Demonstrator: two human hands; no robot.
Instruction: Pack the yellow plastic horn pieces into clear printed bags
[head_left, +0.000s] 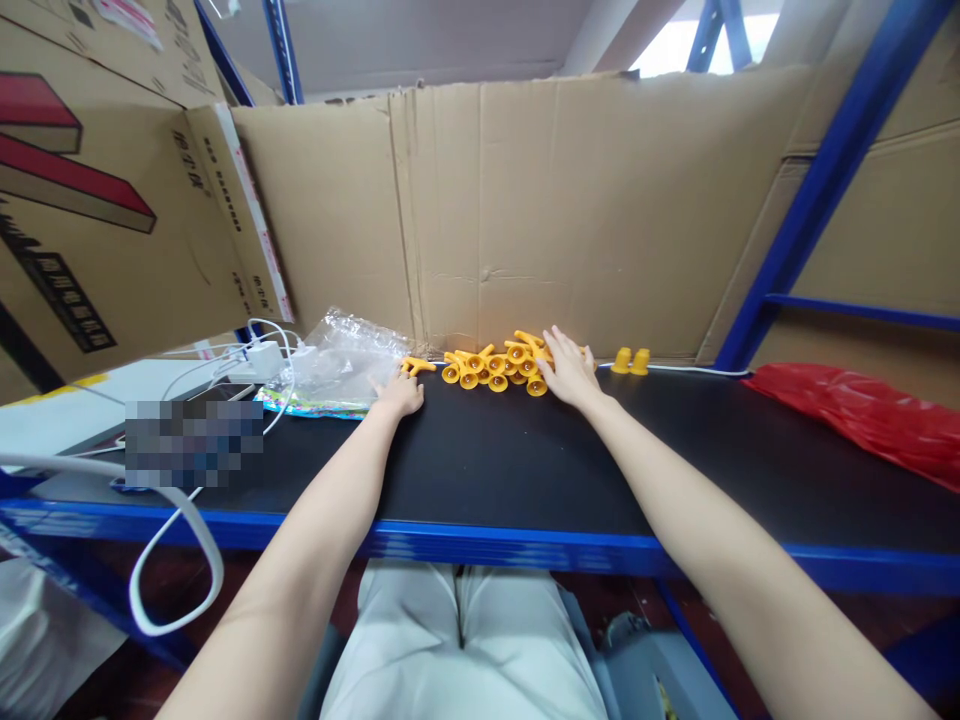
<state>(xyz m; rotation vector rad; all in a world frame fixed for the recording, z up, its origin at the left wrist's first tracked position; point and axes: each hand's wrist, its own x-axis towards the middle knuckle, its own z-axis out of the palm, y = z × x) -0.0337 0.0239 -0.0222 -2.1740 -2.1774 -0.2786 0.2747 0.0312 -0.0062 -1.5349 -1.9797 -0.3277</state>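
Several small yellow plastic pieces point(496, 366) with flared, cup-like round ends and branching stems lie heaped along the back of the black tabletop. My right hand point(574, 372) rests against the heap's right end, fingers stretched and apart, partly covering some pieces. At the left, the fingers of my left hand point(397, 390) close around part of a single yellow piece point(421, 366), whose stem sticks out to the right. A clear plastic bag point(341, 355) with a colourful lower edge lies just beside my left hand. Two yellow cups point(631, 361) stand upright right of my right hand.
A cardboard panel point(525, 220) rises behind the tabletop point(510, 460). White chargers and cables point(262, 360) lie at the left near a blurred-out object point(193, 443). Red plastic bags point(862, 410) lie at the right. Blue metal beams point(817, 190) frame the bench.
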